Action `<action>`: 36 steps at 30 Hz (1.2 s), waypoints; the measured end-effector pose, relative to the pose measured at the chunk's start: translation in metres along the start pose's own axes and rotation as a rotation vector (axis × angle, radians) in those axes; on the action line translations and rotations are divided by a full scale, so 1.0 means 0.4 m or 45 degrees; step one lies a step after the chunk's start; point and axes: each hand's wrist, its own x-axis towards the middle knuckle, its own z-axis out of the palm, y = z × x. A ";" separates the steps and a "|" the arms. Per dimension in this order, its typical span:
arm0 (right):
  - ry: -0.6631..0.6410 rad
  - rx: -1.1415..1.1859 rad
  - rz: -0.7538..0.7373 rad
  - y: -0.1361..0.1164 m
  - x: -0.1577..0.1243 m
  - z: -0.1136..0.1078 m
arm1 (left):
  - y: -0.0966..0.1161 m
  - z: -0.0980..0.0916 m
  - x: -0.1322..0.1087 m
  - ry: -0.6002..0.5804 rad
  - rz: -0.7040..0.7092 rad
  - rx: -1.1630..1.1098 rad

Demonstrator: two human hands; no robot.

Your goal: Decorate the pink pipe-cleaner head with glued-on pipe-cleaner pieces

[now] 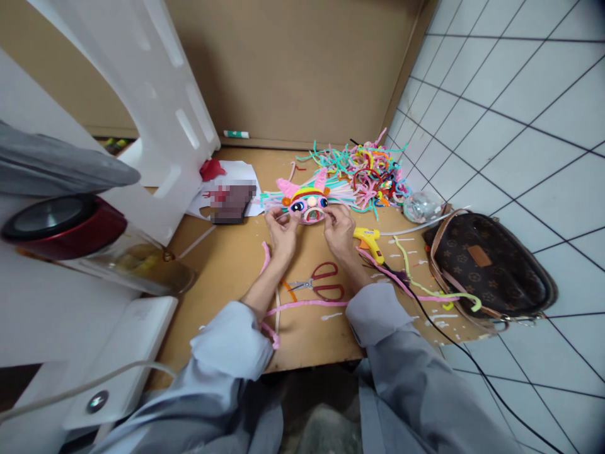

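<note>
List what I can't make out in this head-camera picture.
All in the head view:
- Back of the craft animal face: turned away from the camera.
- Exact grip of the left hand and right hand: fingertip detail too small.
- Dark item on the paper: its surface is masked by a pixelated block.
- Far end of the black cord: cut off by the bottom edge.

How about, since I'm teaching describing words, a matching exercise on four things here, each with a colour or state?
Column one:
1. toy face
2. scissors
3. glue gun
4. bag

Column two:
A. mostly yellow
B. dark brown, patterned
C. held by the left hand and right hand
D. red-handled

Pairs: 1-C, 2-D, 3-A, 4-B.
</note>
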 end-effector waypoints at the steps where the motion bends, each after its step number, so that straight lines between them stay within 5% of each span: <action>1: -0.003 -0.001 0.008 -0.001 0.000 0.000 | -0.003 0.002 0.001 -0.010 -0.012 -0.029; 10: 0.012 0.012 0.027 0.001 -0.001 0.010 | -0.026 0.009 0.015 -0.144 0.007 -0.175; 36: -0.014 0.098 0.152 -0.001 0.001 0.033 | -0.018 0.010 0.022 -0.160 0.022 -0.051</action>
